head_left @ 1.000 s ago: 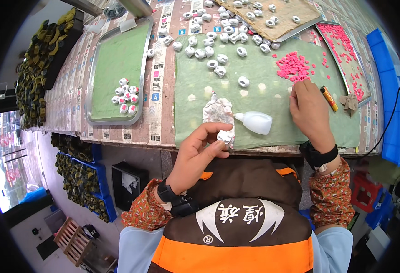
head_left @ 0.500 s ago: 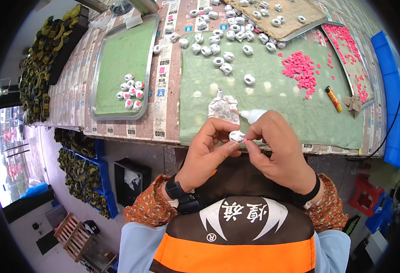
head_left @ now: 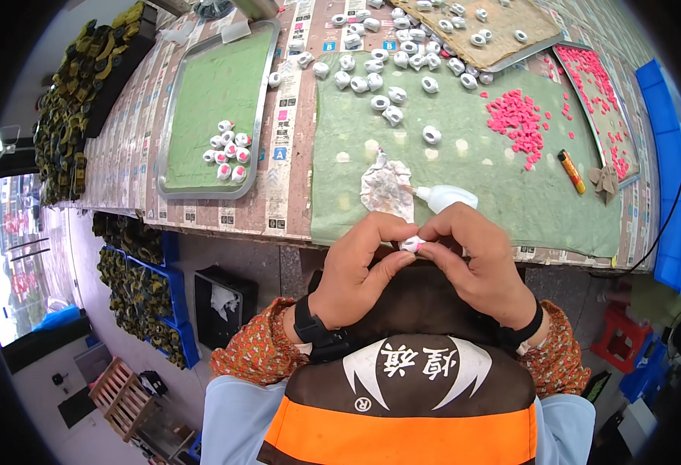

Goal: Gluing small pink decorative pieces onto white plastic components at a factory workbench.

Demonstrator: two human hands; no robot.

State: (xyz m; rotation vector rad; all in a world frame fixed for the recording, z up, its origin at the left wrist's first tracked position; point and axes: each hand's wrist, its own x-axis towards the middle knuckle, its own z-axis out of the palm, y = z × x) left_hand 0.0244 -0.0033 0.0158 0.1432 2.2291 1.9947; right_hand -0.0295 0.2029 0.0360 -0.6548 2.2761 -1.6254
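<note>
A small white rounded piece with a hollow is pinched between the thumb and fingers of my left hand, just off the table's near edge. My right hand is closed at its right side, with thumb and forefinger pressing a tiny pink piece against it. The fingertips partly hide both pieces. Just beyond my hands, a white squeeze bottle lies on its side, its thin tip over a stained, crumpled white cloth.
Loose white pieces and a pink heap lie on the green cloth. At left, a metal-rimmed tray holds pink-marked pieces. A yellow-orange tube, a tray of pink pieces and blue bins are at right.
My hands have come closer together. The pink piece, earlier at my right fingertips beside the white piece, is now against it. The view has shifted slightly.
</note>
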